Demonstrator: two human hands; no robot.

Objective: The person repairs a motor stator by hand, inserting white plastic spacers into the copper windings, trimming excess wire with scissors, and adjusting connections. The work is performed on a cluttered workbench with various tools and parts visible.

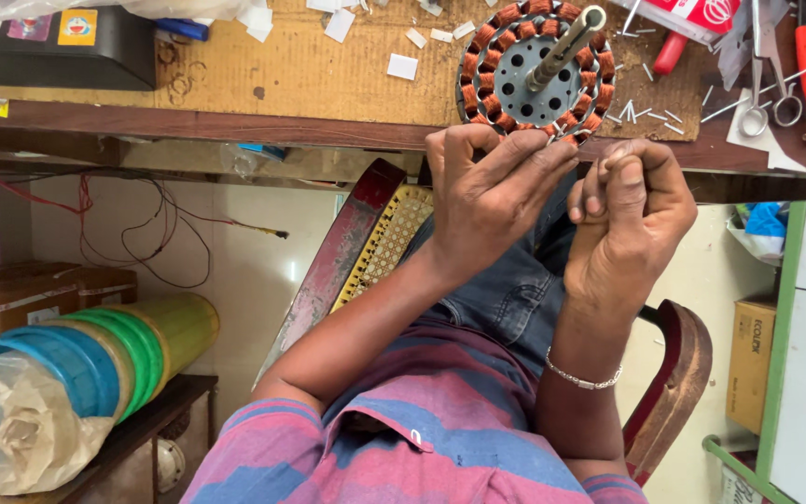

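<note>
Below our striped shirt (440, 439), we see our left hand (487, 201) with curled fingers touching the copper-wound stator (535, 70) at the workbench (310, 70) edge, while our right hand (632, 219) seems pinched shut, perhaps on thin wire.

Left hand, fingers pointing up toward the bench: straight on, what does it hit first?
Probably the wound stator. The left hand has its fingertips already at the stator's near rim of copper coils, at the bench edge. Whether they touch it is unclear.
</note>
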